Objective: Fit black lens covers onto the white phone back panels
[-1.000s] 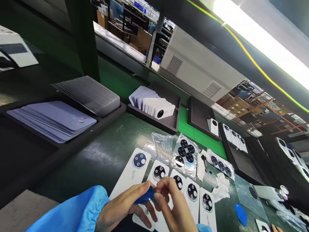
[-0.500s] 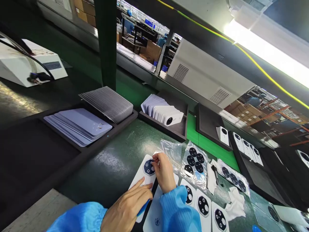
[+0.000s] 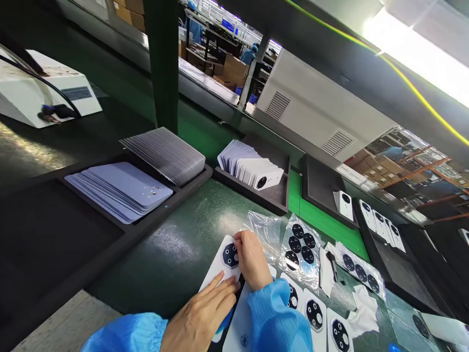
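Note:
A white phone back panel (image 3: 215,272) lies tilted on the bench, with a dark camera lens cover (image 3: 230,255) at its upper end. My left hand (image 3: 205,313) rests across the lower part of this panel, fingers stretched out and flat. A bit of blue shows beneath that hand. My right hand (image 3: 253,259) has its fingers pinched together at the right edge of the lens cover; the fingertips are partly hidden. Under my right wrist lies another pale panel (image 3: 238,318). Several white panels with lens covers (image 3: 314,315) lie in a row to the right.
Bagged lens covers (image 3: 300,247) lie beyond my right hand, near a white cloth (image 3: 363,310) and a black pen-like tool (image 3: 332,266). Black trays hold stacked lilac panels (image 3: 120,188) at left and white ones (image 3: 256,171) at the back. A dark post (image 3: 161,68) stands behind.
The view has shifted slightly. Both hands stay at the same panel, and the right-hand fingers have curled in closer at the lens cover's edge.

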`<state>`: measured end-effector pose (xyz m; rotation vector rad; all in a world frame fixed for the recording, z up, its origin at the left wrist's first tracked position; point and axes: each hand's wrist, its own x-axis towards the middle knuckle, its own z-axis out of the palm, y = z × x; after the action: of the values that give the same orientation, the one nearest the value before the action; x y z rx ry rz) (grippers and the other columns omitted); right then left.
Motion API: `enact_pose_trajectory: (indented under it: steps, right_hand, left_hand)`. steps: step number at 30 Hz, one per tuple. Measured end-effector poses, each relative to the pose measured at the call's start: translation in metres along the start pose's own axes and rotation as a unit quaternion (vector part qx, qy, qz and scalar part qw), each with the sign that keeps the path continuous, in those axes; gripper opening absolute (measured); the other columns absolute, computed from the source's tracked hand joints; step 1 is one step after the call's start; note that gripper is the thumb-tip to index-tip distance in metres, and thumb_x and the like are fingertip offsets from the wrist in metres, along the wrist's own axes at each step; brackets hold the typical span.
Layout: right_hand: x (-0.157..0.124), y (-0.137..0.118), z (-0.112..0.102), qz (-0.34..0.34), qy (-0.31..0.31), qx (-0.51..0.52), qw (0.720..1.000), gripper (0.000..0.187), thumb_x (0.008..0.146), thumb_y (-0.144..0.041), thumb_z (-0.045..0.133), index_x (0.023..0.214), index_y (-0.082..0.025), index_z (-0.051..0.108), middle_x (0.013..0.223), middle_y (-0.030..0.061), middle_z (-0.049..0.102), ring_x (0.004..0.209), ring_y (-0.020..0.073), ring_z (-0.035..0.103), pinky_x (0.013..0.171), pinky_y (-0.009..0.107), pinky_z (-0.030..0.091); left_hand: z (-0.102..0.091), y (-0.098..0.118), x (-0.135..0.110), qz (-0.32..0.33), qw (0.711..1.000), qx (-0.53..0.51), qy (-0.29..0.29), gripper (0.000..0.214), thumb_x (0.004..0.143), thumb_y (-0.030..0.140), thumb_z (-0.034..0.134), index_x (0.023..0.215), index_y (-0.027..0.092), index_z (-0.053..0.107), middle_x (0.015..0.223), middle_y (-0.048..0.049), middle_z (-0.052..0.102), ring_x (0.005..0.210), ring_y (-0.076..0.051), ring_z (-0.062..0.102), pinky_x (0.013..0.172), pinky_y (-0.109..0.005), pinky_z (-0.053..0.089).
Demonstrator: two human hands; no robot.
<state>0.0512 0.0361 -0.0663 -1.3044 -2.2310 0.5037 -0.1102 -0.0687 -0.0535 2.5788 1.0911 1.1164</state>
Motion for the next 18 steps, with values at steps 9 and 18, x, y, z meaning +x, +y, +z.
enact_pose_trajectory:
  steps: [9, 18]
  right_hand:
    - [-0.009, -0.011, -0.002, -0.018, 0.005, -0.034, 0.999, 0.026, 0.082, -0.017, 0.047, 0.096, -0.037, 0.056, 0.085, 0.0039, 0.061, 0.088, 0.022, 0.062, 0.069, 0.036, 0.051]
    - [-0.003, -0.027, -0.001, -0.034, -0.001, -0.08, 0.996, 0.022, 0.085, -0.006, 0.036, 0.085, -0.022, 0.052, 0.081, 0.0043, 0.057, 0.074, 0.0195, 0.055, 0.065, 0.034, 0.05]
  left_hand:
    - [0.004, -0.001, -0.002, -0.033, 0.998, -0.044, -0.044, 0.043, 0.075, -0.008, 0.03, 0.1, 0.014, 0.056, 0.111, -0.0079, 0.07, 0.11, -0.014, 0.063, 0.106, -0.031, 0.041]
    - [0.005, 0.0, -0.003, -0.032, 0.998, -0.033, -0.036, 0.041, 0.08, -0.006, 0.03, 0.102, 0.014, 0.058, 0.112, -0.0074, 0.07, 0.111, -0.014, 0.063, 0.105, -0.029, 0.042]
